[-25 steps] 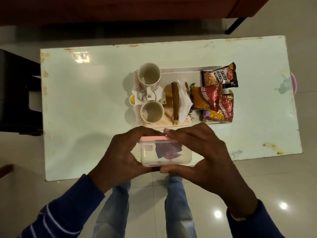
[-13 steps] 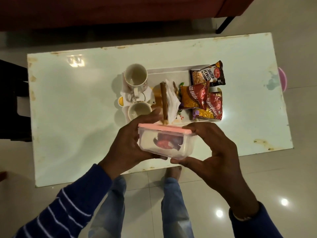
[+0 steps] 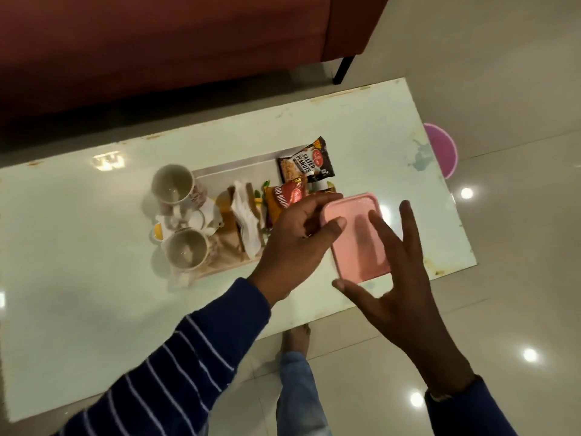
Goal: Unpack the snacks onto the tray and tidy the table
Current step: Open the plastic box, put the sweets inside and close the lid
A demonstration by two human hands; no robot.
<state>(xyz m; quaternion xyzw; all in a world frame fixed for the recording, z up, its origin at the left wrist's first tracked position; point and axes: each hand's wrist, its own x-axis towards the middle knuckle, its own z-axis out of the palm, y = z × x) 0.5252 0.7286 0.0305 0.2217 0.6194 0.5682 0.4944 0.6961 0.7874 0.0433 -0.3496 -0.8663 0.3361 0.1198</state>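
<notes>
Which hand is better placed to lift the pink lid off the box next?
Left, probably. The left hand already has its thumb on the pink lid and fingers along its far-left edge. The right hand is spread open over the lid's near-right corner, better suited to steadying.

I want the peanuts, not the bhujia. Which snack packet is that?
The black salted peanuts packet, at the tray's far right corner. The packet beside it is red and orange and partly hidden by the left hand.

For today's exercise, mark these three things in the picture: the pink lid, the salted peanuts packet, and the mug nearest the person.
Pink lid (image 3: pixel 361 243): head view, bare middle of its top.
Salted peanuts packet (image 3: pixel 306 163): head view, printed front panel.
Nearest mug (image 3: pixel 185 253): head view, inside bottom of the cup.
</notes>
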